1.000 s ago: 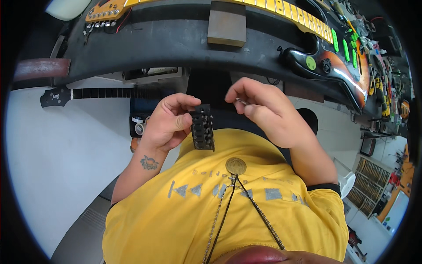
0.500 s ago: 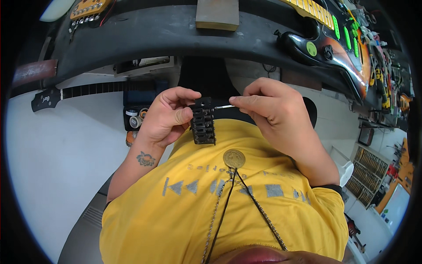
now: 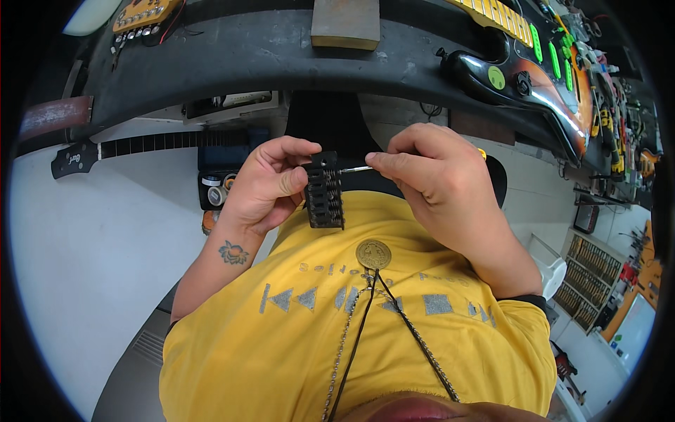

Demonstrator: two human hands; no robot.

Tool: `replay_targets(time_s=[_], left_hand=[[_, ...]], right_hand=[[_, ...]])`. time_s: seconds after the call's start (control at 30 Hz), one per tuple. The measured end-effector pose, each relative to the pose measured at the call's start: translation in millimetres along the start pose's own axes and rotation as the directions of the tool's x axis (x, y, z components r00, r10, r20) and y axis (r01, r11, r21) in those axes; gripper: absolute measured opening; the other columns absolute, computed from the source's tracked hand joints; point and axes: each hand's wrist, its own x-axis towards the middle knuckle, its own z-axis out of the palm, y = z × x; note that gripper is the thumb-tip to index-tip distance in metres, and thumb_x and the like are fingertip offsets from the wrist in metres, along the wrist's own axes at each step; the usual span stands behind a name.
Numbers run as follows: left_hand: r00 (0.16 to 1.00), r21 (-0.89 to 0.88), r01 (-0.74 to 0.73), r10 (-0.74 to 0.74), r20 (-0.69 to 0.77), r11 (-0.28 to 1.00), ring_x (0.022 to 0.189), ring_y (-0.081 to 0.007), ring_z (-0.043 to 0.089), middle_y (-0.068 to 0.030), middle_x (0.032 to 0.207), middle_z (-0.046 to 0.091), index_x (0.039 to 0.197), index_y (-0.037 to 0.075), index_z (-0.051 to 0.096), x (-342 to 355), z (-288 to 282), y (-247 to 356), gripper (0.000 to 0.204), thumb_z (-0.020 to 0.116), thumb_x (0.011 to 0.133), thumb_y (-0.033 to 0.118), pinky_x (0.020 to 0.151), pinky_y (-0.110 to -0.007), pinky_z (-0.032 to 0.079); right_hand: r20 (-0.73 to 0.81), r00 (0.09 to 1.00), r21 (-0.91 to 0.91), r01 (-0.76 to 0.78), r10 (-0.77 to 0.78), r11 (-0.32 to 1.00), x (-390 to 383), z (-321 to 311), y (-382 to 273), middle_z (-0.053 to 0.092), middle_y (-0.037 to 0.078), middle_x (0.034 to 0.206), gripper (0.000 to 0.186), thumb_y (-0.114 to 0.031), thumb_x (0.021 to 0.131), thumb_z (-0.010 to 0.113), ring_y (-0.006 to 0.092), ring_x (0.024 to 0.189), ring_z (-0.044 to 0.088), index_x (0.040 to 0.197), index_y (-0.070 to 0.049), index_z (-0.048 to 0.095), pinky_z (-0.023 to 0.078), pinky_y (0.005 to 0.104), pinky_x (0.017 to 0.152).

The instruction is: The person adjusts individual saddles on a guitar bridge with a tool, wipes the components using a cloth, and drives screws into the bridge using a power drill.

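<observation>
Pinched between the thumb and fingers of my left hand is a black guitar bridge with a row of saddles and small springs. It hangs upright in front of my yellow shirt. My right hand is closed round a screwdriver, whose thin metal shaft points left. The shaft's tip meets the bridge's right edge near its top; whether it sits in a screw is too small to tell. A bit of yellow handle shows behind the right hand, and the rest is hidden by the palm.
Ahead runs a dark workbench with a wooden block, a sunburst electric guitar at the right and a tan guitar body part at the far left. A guitar neck extends below the bench's left side, beside a dark case with small round tins.
My right hand has turned slightly round the screwdriver, and some yellow handle now shows behind it. The bridge has tilted and risen a little in my left hand.
</observation>
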Motion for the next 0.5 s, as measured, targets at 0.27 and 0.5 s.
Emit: replay_targets(time_s=[0.27, 0.5], left_hand=[[1.0, -0.003, -0.01, 0.01, 0.002, 1.0, 0.099, -0.0217, 0.078, -0.011, 0.11, 0.078, 0.125, 0.005, 0.07, 2.2, 0.3, 0.2, 0.039, 0.085, 0.089, 0.01, 0.085, -0.037, 0.067], [0.999, 0.07, -0.044, 0.046, -0.027, 0.997, 0.1, -0.0202, 0.077, -0.0099, 0.111, 0.077, 0.124, 0.005, 0.07, 3.0, 7.0, 7.6, 0.038, 0.084, 0.089, 0.009, 0.085, -0.035, 0.066]], right_hand=[[-0.023, 0.999, -0.042, 0.037, -0.038, 0.998, 0.8, 4.0, -1.5, 0.067, 0.005, 0.091, 0.033, 0.0, 0.072, 0.072, 0.0254, 0.087, 0.067, 0.104, -0.006, 0.08, 0.054, 0.0389, 0.078], [-0.063, 0.991, -0.1, 0.113, -0.12, 0.989, 3.0, 11.3, 2.9, 0.068, 0.004, 0.086, 0.035, 0.003, 0.075, 0.075, 0.0246, 0.078, 0.065, 0.108, -0.007, 0.078, 0.049, 0.0372, 0.07]])
